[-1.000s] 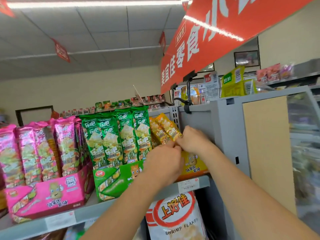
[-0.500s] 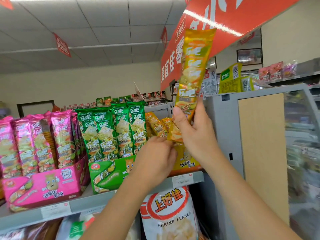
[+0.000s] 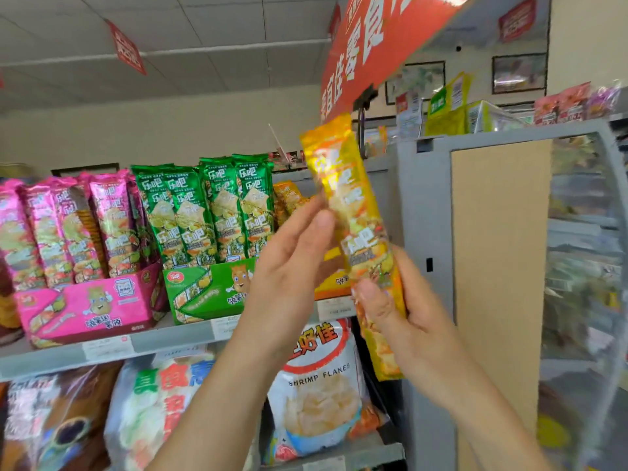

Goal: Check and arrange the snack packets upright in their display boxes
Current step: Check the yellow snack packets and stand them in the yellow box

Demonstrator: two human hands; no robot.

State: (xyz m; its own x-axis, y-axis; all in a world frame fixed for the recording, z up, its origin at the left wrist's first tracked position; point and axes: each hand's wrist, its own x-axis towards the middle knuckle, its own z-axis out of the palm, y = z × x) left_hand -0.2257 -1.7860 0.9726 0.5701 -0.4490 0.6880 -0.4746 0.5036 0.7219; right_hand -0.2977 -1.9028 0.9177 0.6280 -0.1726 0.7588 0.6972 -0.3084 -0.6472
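Note:
My right hand (image 3: pixel 404 321) grips the lower part of a long yellow snack packet (image 3: pixel 353 212), held tilted in front of the shelf. The end of a second yellow packet (image 3: pixel 385 355) hangs below that hand. My left hand (image 3: pixel 289 266) pinches the raised packet's left edge with thumb and fingers. Behind my hands, the yellow display box (image 3: pixel 334 283) is mostly hidden, with a few yellow packets (image 3: pixel 289 198) leaning in it. Green packets (image 3: pixel 207 212) stand upright in the green box (image 3: pixel 204 294). Pink packets (image 3: pixel 74 229) stand in the pink box (image 3: pixel 85 311).
The boxes sit on a grey shelf (image 3: pixel 153 341) with price tags. Below it hang large bags, one marked shrimp flakes (image 3: pixel 316 389). A grey end panel (image 3: pixel 424 232) with a beige board closes the shelf on the right. A red banner (image 3: pixel 380 45) hangs overhead.
My right hand pulled the yellow packet out of its box, raised it, then lowered it in front of the shelf. My left hand left the box and took the packet's left edge.

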